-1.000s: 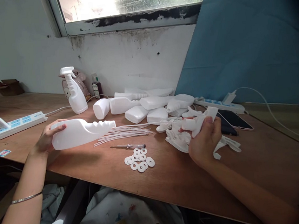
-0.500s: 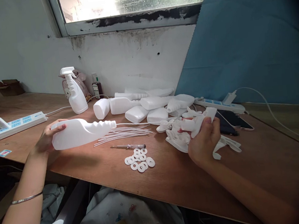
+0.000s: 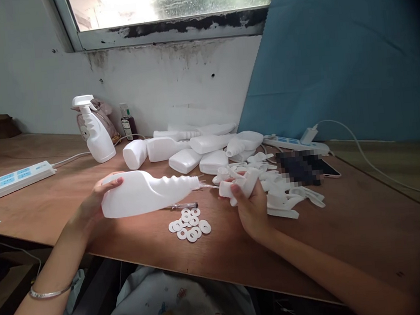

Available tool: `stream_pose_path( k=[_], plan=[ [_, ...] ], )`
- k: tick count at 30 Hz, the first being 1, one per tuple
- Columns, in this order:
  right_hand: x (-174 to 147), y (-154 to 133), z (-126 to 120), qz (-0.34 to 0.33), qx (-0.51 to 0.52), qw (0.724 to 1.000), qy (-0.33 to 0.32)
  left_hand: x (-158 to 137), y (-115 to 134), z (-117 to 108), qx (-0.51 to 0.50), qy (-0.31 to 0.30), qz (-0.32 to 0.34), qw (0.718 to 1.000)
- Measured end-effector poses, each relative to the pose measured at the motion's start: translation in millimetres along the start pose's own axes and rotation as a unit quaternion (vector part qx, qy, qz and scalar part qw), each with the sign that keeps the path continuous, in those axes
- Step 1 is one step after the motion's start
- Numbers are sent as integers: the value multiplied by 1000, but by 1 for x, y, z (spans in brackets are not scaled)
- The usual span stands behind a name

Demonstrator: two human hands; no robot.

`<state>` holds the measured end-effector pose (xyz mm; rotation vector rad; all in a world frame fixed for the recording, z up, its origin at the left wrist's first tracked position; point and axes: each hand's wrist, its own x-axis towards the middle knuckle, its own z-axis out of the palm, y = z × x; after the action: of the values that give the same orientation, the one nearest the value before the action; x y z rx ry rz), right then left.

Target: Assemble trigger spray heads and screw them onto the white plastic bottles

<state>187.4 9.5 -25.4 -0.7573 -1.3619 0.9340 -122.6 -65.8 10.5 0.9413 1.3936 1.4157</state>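
Observation:
My left hand [image 3: 100,200] grips the base of a white plastic bottle [image 3: 142,193], which lies sideways in the air with its neck to the right. In my right hand [image 3: 251,203] is a white trigger sprayer head [image 3: 244,186], its collar facing the bottle's mouth. From the collar a thin white tube [image 3: 211,186] runs into the neck; a short gap separates collar and mouth. Below the neck lie several white ring washers [image 3: 190,224] and a screwdriver [image 3: 188,205], partly hidden by the bottle. Loose sprayer heads [image 3: 283,190] are heaped beyond my right hand.
Several white bottles [image 3: 184,161] lie piled toward the wall. An assembled spray bottle [image 3: 98,136] stands at the back left, near a dark-liquid bottle [image 3: 128,123]. Power strips [image 3: 19,178] sit at both sides. A phone [image 3: 330,168] lies at the right.
The bottle has moved right and the sprayer head left, so the tube is deeper in the bottle and the gap is much smaller. The view has turned slightly right.

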Motion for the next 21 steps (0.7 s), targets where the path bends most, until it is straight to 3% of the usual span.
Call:
stream_pose_path(
  k=[4,9,15,21],
  plan=[
    [-7,0,2,29,-7,996,-79,-7,-3,17,12,-36,-30,999],
    [-14,2,2,46,22,988,-148,-13,-9,20,-48,-20,-61,997],
    [-17,1,1,16,50,986,-156,-14,-12,10,-88,-26,-77,993],
    [-17,-1,2,-16,57,983,-176,-19,-9,18,-26,12,-103,994]
  ],
)
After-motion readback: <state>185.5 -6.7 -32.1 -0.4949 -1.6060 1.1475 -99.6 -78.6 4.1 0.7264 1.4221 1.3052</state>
